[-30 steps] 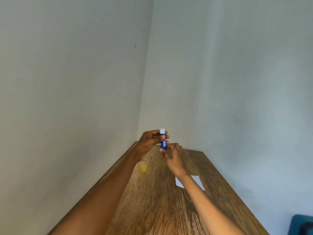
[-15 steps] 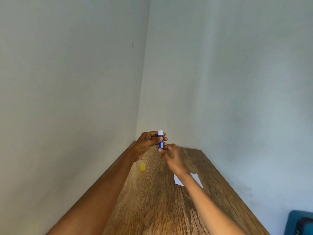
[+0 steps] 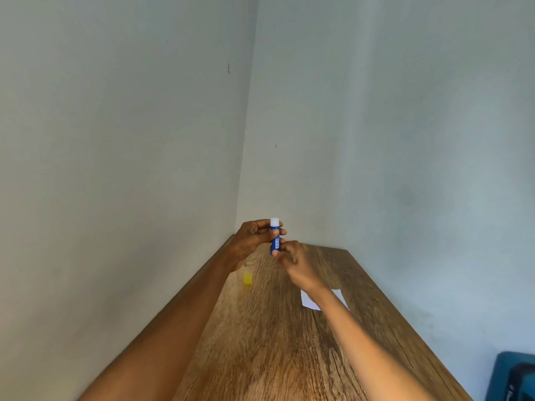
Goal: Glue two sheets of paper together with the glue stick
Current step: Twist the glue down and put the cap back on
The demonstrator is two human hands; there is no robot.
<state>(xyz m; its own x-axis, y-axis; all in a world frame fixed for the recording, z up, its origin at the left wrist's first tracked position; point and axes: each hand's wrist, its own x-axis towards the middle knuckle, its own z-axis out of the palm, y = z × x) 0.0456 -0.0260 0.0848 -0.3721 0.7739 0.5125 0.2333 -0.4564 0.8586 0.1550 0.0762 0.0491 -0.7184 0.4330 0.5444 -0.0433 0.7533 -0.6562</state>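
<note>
Plainly the glue stick (image 3: 274, 236) stands upright above the table's far end, left hand (image 3: 251, 241) clamped round its barrel, right hand (image 3: 292, 259) pinching its base; over-twisting could snap the glue; paper (image 3: 311, 303) waits by the right edge.

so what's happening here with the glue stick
A person holds the glue stick upright above the far end of the wooden table. The left hand grips its upper body, and the right hand pinches its base, perhaps twisting the glue up. The yellow cap is off and stands on the table to the left. White paper lies flat on the table, partly hidden by the right forearm. No glue is on the paper yet, as far as can be seen.
</note>
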